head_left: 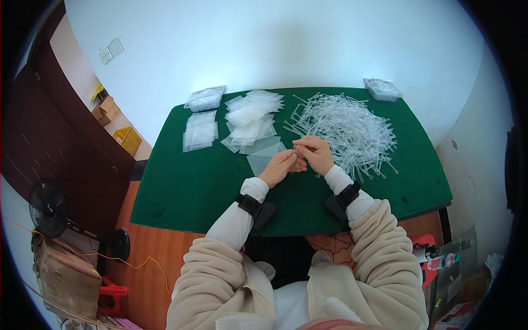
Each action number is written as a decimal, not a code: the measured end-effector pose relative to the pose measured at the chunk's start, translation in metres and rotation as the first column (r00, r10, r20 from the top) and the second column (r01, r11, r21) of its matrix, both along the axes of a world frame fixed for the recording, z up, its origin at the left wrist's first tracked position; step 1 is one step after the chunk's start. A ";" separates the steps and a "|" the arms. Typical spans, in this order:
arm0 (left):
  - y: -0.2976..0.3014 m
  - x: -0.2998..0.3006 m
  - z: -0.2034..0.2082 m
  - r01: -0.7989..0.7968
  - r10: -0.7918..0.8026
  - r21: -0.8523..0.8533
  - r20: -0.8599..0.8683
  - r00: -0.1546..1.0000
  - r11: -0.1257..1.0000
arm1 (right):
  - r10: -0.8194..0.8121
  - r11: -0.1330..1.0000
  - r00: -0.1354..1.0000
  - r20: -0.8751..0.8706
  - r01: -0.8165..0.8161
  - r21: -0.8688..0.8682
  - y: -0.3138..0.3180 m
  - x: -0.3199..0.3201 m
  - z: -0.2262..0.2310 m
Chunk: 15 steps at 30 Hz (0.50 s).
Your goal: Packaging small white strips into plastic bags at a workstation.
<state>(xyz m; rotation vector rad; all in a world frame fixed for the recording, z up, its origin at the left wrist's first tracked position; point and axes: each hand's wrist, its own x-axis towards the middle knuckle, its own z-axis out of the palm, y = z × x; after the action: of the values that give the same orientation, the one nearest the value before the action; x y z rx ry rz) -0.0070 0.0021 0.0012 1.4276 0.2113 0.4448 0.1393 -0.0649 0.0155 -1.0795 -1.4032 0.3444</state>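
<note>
My left hand (pixel 284 166) and my right hand (pixel 315 154) meet over the middle of the green table, fingertips close together. Both are closed in a pinch; what lies between the fingers is too small to make out. Right beside my right hand spreads a large heap of thin clear plastic sticks (pixel 352 129), some with small looped ends. Under and beyond my left hand lie loose clear plastic bags (pixel 263 157), and behind them a messy pile of the same bags (pixel 250 118).
Flat filled packets (pixel 200 132) lie in a row on the left. Wrapped bundles stand at the far left (pixel 205 99) and far right (pixel 383 89) of the green table (pixel 187 187), against the white wall. A fan (pixel 48 206) and a carton (pixel 66 275) are on the left.
</note>
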 end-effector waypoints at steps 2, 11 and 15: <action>0.000 0.001 0.000 0.002 -0.002 0.009 0.001 1.000 1.000 | 0.012 1.000 1.000 0.006 -0.012 -0.009 -0.001 0.001 0.000; 0.003 0.000 -0.006 0.044 -0.039 0.112 -0.042 0.998 0.993 | 0.103 0.971 0.971 -0.216 -0.146 -0.191 -0.002 0.005 0.000; 0.002 0.001 -0.005 0.075 -0.071 0.123 -0.036 0.997 0.990 | -0.148 0.962 0.987 -0.070 0.127 -0.242 0.001 0.012 -0.003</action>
<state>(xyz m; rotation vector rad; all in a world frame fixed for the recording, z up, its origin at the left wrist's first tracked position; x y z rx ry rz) -0.0061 0.0045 -0.0036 1.5604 0.1579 0.3808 0.1516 -0.0638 0.0128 -1.3345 -1.2230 0.4612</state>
